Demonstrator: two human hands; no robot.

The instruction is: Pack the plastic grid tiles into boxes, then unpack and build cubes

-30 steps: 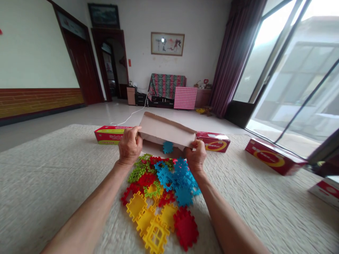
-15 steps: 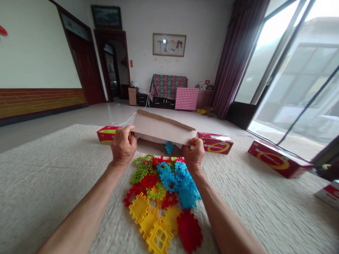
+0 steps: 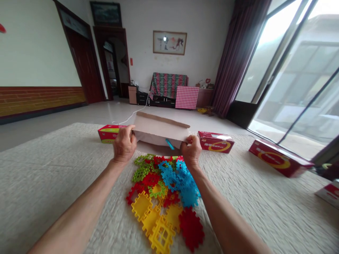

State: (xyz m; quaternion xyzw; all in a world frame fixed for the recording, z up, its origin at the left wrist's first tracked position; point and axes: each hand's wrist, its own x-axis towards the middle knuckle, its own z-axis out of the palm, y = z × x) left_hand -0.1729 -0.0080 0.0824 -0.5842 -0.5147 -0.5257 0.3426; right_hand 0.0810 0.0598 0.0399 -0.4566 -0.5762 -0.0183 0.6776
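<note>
I hold a long cardboard box with its plain brown underside up, tipped over a beige carpet. My left hand grips its left end and my right hand grips its right end, both closed on it. A blue plastic tile hangs at the box's lower edge. Below the box lies a pile of interlocking plastic tiles in blue, red, yellow and green, spread between my forearms.
Red and yellow boxes lie on the carpet: one behind my left hand, one to the right, another further right, one at the right edge. Glass doors stand to the right, a covered cabinet at the back.
The box has been raised and levelled slightly, and the blue tile at its opening has slid to its lower edge. The view shifted a little.
</note>
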